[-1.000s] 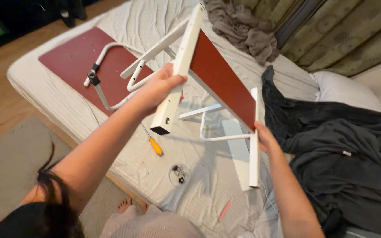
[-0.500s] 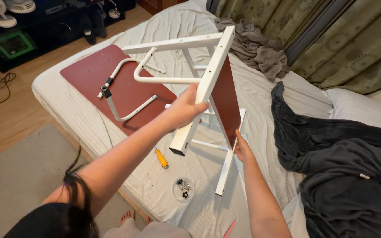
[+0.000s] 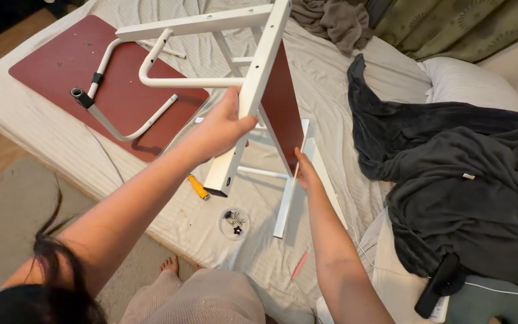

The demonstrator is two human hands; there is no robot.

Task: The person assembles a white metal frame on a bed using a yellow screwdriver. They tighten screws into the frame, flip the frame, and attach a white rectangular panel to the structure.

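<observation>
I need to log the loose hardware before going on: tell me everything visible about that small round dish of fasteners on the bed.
The small round dish looks like shallow clear plastic. It sits flat on the pale wrinkled sheet near the bed's edge. A few small screws and a dark knob-like piece lie inside; their number is unclear. No hand touches it. The yellow-handled tool lies just beyond it, apart.

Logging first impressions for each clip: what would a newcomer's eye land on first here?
The white metal frame with a dark red panel, tilted up over the bed at centre, gripped by the left hand and steadied by the right hand. Then the dark red board at upper left and the small dish of screws below.
</observation>
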